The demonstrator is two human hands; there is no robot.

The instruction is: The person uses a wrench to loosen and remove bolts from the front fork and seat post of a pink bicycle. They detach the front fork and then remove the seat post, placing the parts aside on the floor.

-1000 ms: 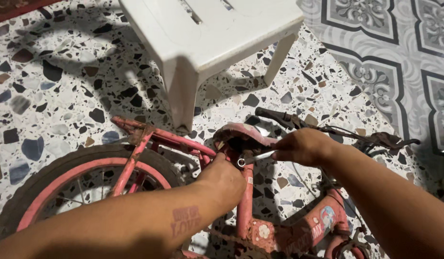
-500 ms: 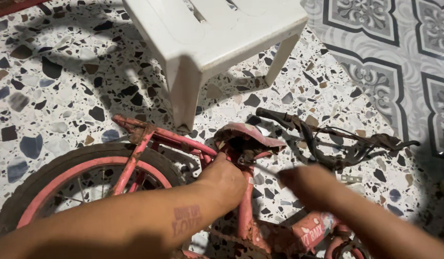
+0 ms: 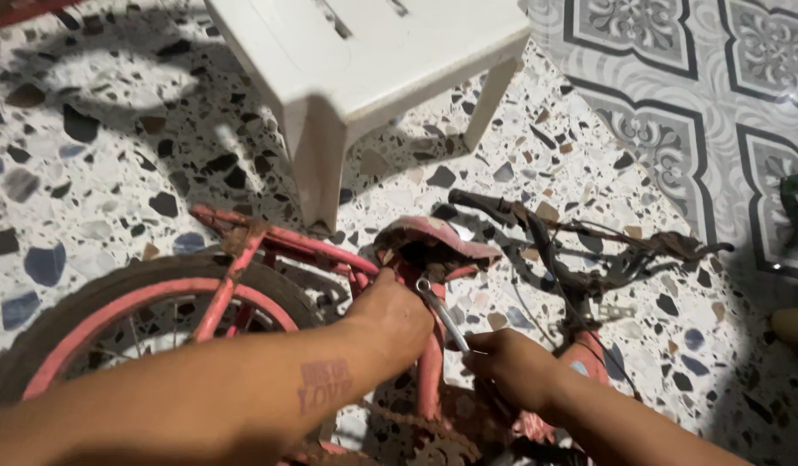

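From the head camera we see a small pink bicycle (image 3: 270, 250) lying on speckled terrazzo floor (image 3: 88, 147), its worn saddle (image 3: 438, 237) just below a white plastic stool (image 3: 364, 60). Our left hand (image 3: 399, 315) is closed around the frame beneath the saddle. Our right hand (image 3: 511, 367) grips a slim metal wrench (image 3: 442, 312), whose head seems to meet the seat clamp. Rusty chain shows below.
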